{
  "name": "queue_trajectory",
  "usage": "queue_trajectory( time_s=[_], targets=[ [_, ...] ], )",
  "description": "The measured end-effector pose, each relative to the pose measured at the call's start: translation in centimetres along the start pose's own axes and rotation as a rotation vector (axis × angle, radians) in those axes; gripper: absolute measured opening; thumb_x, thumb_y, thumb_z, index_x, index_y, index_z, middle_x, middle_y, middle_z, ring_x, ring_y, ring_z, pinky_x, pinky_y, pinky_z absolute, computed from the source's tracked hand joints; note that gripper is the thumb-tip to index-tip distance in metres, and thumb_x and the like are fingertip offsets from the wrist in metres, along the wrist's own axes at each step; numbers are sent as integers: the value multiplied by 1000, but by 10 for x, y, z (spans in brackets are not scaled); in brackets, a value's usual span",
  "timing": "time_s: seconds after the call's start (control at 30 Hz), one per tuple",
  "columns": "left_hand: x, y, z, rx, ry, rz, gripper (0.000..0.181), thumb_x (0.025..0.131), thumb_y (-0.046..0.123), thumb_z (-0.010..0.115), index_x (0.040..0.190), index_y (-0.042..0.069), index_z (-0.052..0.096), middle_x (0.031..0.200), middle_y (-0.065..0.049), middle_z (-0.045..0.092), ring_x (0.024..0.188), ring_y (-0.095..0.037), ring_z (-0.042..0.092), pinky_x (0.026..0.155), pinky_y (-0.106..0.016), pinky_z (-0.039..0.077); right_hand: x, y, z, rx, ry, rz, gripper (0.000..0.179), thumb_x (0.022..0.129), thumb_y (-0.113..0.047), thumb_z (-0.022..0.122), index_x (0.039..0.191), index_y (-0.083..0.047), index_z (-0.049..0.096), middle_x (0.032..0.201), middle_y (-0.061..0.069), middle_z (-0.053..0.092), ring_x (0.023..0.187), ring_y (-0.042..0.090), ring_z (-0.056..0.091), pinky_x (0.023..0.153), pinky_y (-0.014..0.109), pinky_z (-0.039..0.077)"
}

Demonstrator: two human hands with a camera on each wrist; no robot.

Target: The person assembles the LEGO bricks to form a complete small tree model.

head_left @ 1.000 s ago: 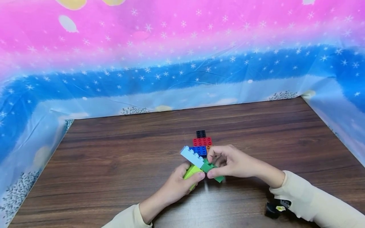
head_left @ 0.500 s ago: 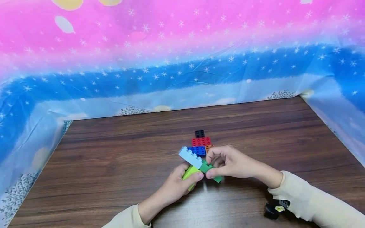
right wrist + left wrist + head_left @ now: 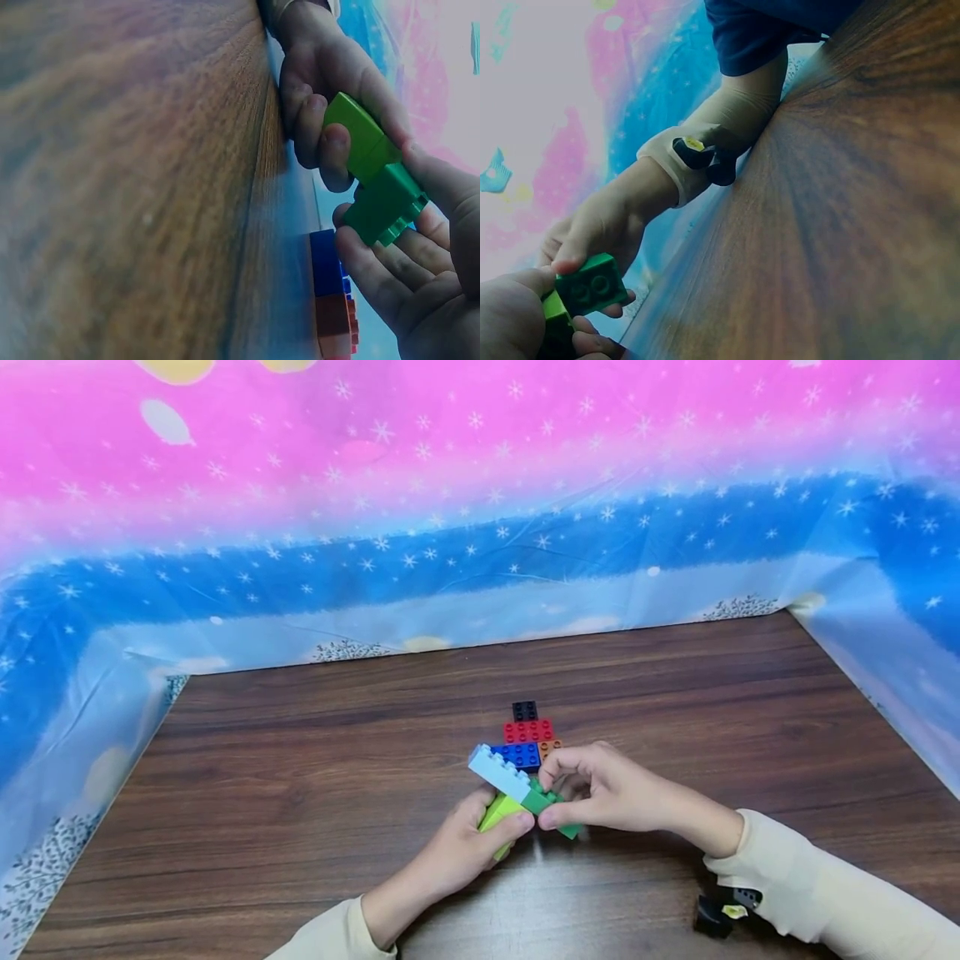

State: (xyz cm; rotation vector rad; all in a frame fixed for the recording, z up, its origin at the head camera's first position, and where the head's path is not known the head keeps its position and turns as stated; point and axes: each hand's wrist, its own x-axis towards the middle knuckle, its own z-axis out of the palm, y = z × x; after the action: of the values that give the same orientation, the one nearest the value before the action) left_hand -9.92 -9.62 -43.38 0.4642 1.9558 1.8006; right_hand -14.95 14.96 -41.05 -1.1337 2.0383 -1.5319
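My left hand grips a lime green toy brick, its thumb across the near end. Joined to that brick is a dark green brick, which my right hand holds between thumb and fingers. A long light blue brick slants up to the left from the green one in the head view, studs facing away from me. The left wrist view shows the green brick's hollow underside. All the joined bricks are held above the table.
Just beyond my hands, a blue brick, an orange brick, a red brick and a black brick lie in a flat group on the wooden table. A patterned cloth rises behind the table.
Both hands keep the same hold on the joined bricks. The whole scene shifts slightly left in the head view, the table and loose bricks with it.
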Motion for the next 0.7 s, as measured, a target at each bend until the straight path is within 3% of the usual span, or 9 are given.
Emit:
queue_trajectory(
  time_s=[0.2, 0.47, 0.63, 0.7],
  targets=[
    [0, -1, 0, -10, 3, -3, 33, 108, 23, 63, 126, -3, 55, 72, -1, 51, 57, -9, 45, 50, -19, 37, 1, 0, 1, 14, -13, 23, 15, 96, -9, 78, 102, -7, 64, 95, 1, 77, 77, 16, 74, 65, 34, 63],
    [0, -1, 0, 6, 12, -11, 36, 108, 24, 63, 126, -5, 55, 73, -1, 52, 58, -8, 45, 50, -19, 38, 0, -3, 3, -42, -17, -19, 16, 98, -10, 76, 104, -4, 62, 98, 3, 79, 83, 14, 75, 71, 32, 63],
    [0, -1, 0, -19, 5, -13, 37, 108, 24, 62, 131, -4, 54, 71, 0, 49, 55, -9, 43, 49, -19, 36, -1, -8, 3, -167, -17, -71, 16, 99, -14, 75, 105, -8, 61, 93, -3, 76, 62, -1, 56, 49, 20, 45],
    [0, -1, 0, -30, 3, -7, 37, 108, 24, 62, 130, -5, 54, 71, 0, 49, 55, -9, 42, 49, -19, 35, -1, -7, 3, -184, -17, -73, 16, 99, -15, 75, 105, -9, 60, 92, -4, 76, 61, -1, 52, 47, 19, 38]
  ],
)
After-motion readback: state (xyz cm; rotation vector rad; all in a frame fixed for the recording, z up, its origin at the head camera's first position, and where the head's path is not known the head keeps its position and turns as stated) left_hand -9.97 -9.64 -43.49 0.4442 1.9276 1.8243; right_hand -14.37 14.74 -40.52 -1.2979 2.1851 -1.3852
